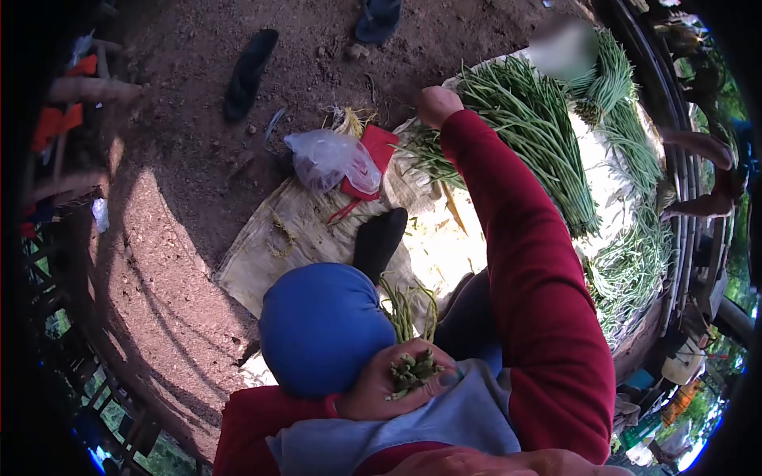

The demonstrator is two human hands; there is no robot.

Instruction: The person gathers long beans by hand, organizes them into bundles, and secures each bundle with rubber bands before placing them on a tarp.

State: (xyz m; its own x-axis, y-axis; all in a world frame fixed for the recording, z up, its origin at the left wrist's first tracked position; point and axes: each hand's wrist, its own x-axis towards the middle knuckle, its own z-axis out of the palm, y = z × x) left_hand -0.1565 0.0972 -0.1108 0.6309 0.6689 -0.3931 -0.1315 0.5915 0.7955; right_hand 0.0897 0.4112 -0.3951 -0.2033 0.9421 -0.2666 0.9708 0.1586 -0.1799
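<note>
Close to my body, my left hand (397, 381) is wrapped round a small bunch of long green beans (414, 371), with the cut ends facing up and the thin tails hanging past my knee. My right arm, in a red sleeve, stretches forward. At its end my right hand (439, 105) is closed at the left edge of a large pile of long beans (528, 127); its fingertips and anything in them are hidden. The pile lies on a pale woven sack sheet (270, 230).
A clear plastic bag (325, 163) and a red packet (379, 151) lie left of the pile. Dark sandals (250, 75) rest on the soil. More beans (631, 270) lie at the right, beside wooden poles (681, 238). My blue-covered knee (321, 329) is in front.
</note>
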